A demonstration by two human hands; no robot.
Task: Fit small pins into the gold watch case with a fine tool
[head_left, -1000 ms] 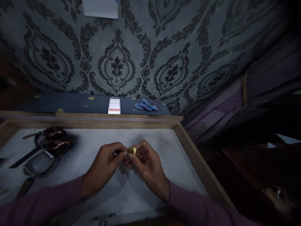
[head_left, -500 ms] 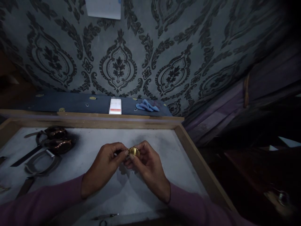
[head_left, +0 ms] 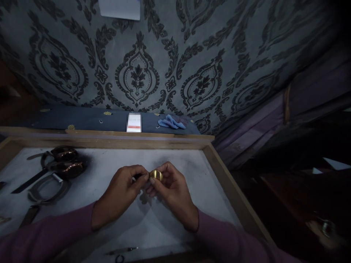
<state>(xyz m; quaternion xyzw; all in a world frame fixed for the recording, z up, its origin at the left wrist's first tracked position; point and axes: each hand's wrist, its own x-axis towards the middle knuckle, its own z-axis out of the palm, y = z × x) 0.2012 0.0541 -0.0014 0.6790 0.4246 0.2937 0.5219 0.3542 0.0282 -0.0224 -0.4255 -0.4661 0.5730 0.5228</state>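
Note:
Over the middle of the white tray (head_left: 189, 204), a small, round, shiny gold watch case (head_left: 156, 175) is held up between both hands. My right hand (head_left: 175, 195) is closed on it, thumb in front and fingers behind. At its left edge, my left hand (head_left: 122, 193) pinches with thumb and forefinger; any small part between those fingertips is hidden. A slim pen-like tool (head_left: 122, 251) lies near the front of the tray, with a small dark ring (head_left: 120, 259) beside it.
Dark watches (head_left: 67, 160) and a strapped watch piece (head_left: 49, 188) lie at the tray's left. A wooden rim (head_left: 230, 190) borders the tray. On the blue cloth ledge (head_left: 82, 118) behind are a white card (head_left: 134, 122) and a crumpled blue cloth (head_left: 172, 122).
Both hands stay on the gold watch case with almost the same grip. The whole view has shifted very slightly.

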